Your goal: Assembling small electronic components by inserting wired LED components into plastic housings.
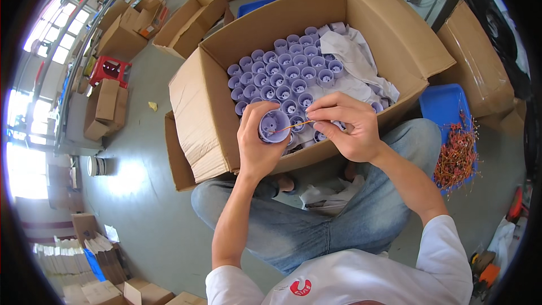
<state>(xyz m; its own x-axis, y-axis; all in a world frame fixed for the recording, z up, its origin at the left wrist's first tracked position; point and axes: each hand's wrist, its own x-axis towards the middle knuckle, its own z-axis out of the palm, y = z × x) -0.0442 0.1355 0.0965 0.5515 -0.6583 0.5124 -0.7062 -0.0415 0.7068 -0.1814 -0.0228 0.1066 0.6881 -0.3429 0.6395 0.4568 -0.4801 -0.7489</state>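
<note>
My left hand (257, 140) is wrapped round a lavender plastic cup (275, 126), its open top tilted up toward me. Thin orange-yellow wires (297, 125) run from inside the cup to my right hand (351, 127), which pinches their end between thumb and fingertips. Both hands are over the near edge of a large open cardboard box (226, 118). Inside it, many similar lavender cups (276, 80) stand upright in rows, each with small parts in the bottom. Crumpled white sheeting (353, 59) covers the box's right side.
At my right, a blue tray (437, 104) holds a heap of small red-and-yellow wired parts (456, 158). More cardboard boxes (189, 22) stand at the left and behind. A red stool (110, 70) is on the grey floor, with a white bucket (97, 166) lying nearer.
</note>
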